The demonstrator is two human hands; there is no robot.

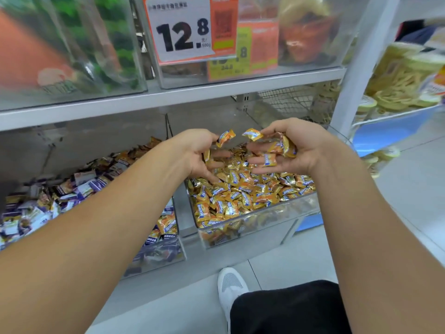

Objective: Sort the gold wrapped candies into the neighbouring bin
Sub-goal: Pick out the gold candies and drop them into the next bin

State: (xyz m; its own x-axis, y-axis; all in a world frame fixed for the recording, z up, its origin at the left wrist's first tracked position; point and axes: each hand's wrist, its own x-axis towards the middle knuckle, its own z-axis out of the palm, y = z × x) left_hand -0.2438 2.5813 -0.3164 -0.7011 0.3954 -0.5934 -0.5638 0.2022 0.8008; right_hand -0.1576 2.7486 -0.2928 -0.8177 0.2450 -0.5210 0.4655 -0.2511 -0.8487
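Both hands, left hand (202, 155) and right hand (286, 150), loosely cupped, grip spread, dropping gold candies (277, 150) into the right bin (255, 220) just below; next grab more from the left bin (166, 249).

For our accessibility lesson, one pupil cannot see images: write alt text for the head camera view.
Two bare hands, the left hand and right hand, hover palms up over a clear bin full of gold candies, spilling a few into it. Left of it, another bin holds mostly purple and white candies, under a shelf price sign reading 12.8.
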